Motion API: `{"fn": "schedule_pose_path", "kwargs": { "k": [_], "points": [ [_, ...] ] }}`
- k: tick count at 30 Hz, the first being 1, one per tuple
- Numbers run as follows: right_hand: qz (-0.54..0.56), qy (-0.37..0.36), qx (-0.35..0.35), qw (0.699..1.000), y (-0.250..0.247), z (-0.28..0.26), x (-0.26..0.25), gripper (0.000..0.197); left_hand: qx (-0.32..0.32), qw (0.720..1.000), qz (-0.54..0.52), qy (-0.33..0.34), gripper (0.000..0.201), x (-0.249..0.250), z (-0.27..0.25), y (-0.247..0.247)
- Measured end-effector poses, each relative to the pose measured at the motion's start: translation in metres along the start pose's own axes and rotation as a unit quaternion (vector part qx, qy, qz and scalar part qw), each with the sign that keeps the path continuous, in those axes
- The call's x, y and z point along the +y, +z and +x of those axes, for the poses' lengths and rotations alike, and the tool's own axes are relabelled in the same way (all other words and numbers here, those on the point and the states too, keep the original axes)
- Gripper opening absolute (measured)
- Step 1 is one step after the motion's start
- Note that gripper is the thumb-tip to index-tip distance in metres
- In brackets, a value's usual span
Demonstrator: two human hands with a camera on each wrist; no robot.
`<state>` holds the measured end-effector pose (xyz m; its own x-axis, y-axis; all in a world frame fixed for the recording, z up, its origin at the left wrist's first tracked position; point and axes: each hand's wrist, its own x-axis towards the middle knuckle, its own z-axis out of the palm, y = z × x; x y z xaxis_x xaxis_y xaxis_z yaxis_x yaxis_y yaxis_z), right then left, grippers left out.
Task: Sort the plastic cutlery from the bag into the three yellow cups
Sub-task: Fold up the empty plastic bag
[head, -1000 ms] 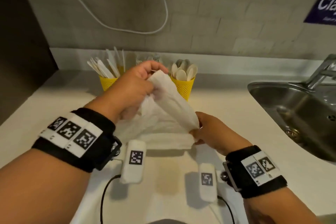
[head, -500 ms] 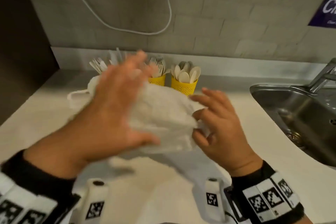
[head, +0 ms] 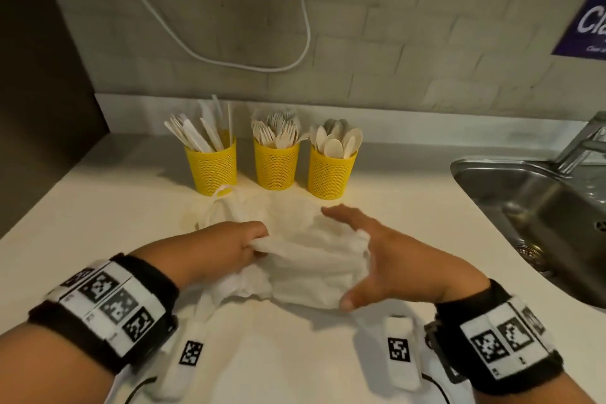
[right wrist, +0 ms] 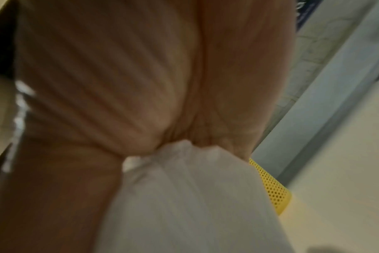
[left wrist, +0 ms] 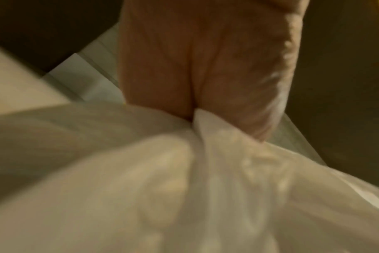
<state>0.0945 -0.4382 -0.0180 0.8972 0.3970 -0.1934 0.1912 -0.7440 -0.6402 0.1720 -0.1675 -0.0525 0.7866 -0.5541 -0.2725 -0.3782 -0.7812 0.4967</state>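
Yellow cups stand in a row at the back of the pale desk (head: 108, 207), close to the grey wall. Going from the left, the first cup (head: 211, 167) holds flat white knives, the middle cup (head: 276, 166) holds white forks, and the third cup (head: 330, 174) holds white spoons. All three stand upright, near each other but not touching. Just in front of them lies the white plastic bag (head: 305, 259), crumpled and flat on the desk, with one loop handle reaching up to the foot of the first cup. The left hand (head: 229, 246) is on the left side of the bag, and its fingers are curled tight, pinching a fold of the thin plastic; the left wrist view shows the fold squeezed between the fingers (left wrist: 238, 85). The right hand (head: 390, 259) is on the right side of the bag, with its fingers stretched out over the top and its thumb low at the near edge. In the right wrist view, a bunch of the bag is caught against that hand. Far to the right, a shiny metal sink (head: 537, 207) is set into the desk.
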Motion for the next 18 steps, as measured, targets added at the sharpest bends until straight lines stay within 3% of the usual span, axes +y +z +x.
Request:
{"fn": "schedule_pose_path", "kwargs": {
  "k": [2, 5, 6, 9, 10, 12, 14, 16, 18],
  "points": [
    [-0.084, 0.03, -0.029, 0.996, 0.005, 0.008, 0.0, 0.096, -0.005, 0.999, -0.041, -0.007, 0.016, -0.002, 0.008, -0.005],
    [-0.032, 0.017, 0.011, 0.999, 0.009, 0.025, 0.004, 0.018, -0.027, 0.989, -0.144, -0.01, 0.019, 0.001, 0.012, -0.016],
    [-0.012, 0.035, 0.039, 0.999, 0.008, 0.03, 0.006, 0.009, -0.057, 0.988, -0.142, -0.02, 0.016, 0.002, 0.012, -0.02],
    [-0.005, 0.126, 0.064, 0.99, 0.001, 0.046, 0.018, 0.019, -0.115, 0.988, -0.053, -0.082, 0.041, -0.014, 0.014, -0.038],
    [-0.024, 0.161, 0.05, 0.985, 0.0, 0.05, 0.02, 0.025, -0.111, 0.989, -0.006, -0.101, 0.039, -0.021, 0.016, -0.045],
    [-0.086, 0.22, 0.012, 0.972, 0.0, 0.058, 0.025, 0.037, -0.05, 0.982, 0.12, -0.137, 0.027, -0.029, 0.017, -0.058],
    [-0.127, 0.261, -0.019, 0.957, 0.004, 0.066, 0.026, 0.042, 0.103, 0.959, 0.215, -0.152, 0.033, -0.029, 0.018, -0.06],
    [-0.155, 0.266, -0.042, 0.95, 0.007, 0.072, 0.026, 0.034, 0.245, 0.935, 0.246, -0.077, 0.061, -0.017, 0.02, -0.052],
    [-0.16, 0.267, -0.059, 0.948, 0.008, 0.076, 0.029, 0.025, 0.258, 0.942, 0.211, 0.042, 0.078, 0.009, 0.018, -0.036]
  ]
}}
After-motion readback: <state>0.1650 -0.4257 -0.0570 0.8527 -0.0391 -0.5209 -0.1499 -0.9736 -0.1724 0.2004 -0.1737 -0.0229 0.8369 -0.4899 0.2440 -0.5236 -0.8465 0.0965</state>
